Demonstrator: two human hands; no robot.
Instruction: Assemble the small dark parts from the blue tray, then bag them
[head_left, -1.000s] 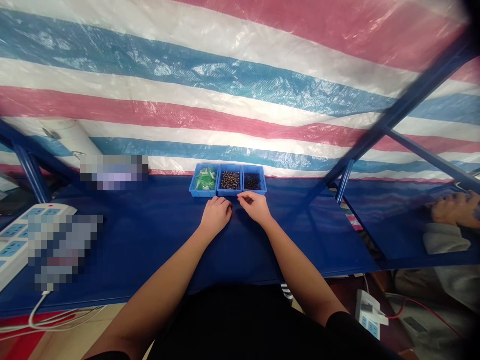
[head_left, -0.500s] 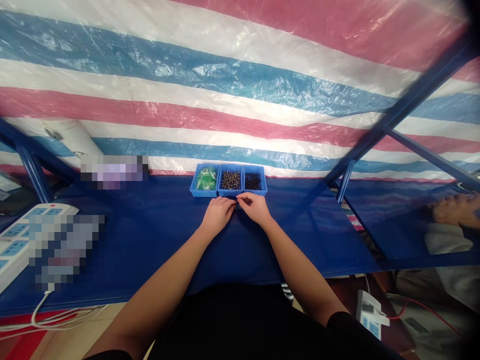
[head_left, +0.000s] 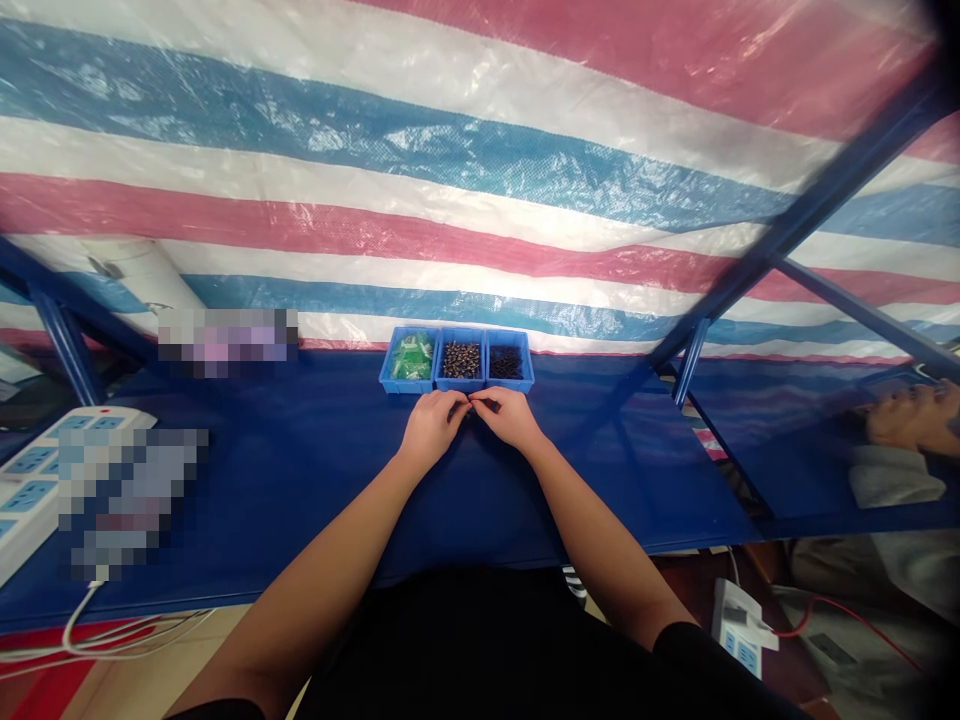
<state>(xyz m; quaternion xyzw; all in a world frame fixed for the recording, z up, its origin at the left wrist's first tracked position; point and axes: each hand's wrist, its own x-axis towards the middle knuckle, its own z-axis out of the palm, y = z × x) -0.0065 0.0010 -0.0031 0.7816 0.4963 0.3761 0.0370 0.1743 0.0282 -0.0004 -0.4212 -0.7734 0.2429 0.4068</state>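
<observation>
While the left hand (head_left: 433,425) and the right hand (head_left: 510,416) are resting on the blue surface (head_left: 600,470), their fingertips (head_left: 459,400) are meeting near the upper middle of the frame. Both hands are half curled, not open flat, and they seem to be pinching something very small between them, but I cannot tell what it is or if they are really having hold of it. Just above the fingers, three blue plastic trays are standing side by side: the left tray (head_left: 409,360) is holding green pieces, the middle tray (head_left: 460,360) small brownish parts, and the right tray (head_left: 506,362) darker small parts. The main risk is coming from this closeness. A tiny part could be slipping from weak finger pressure and getting lost on the dark surface, and a careless knuckle could be bumping a tray and mixing its contents.
</observation>
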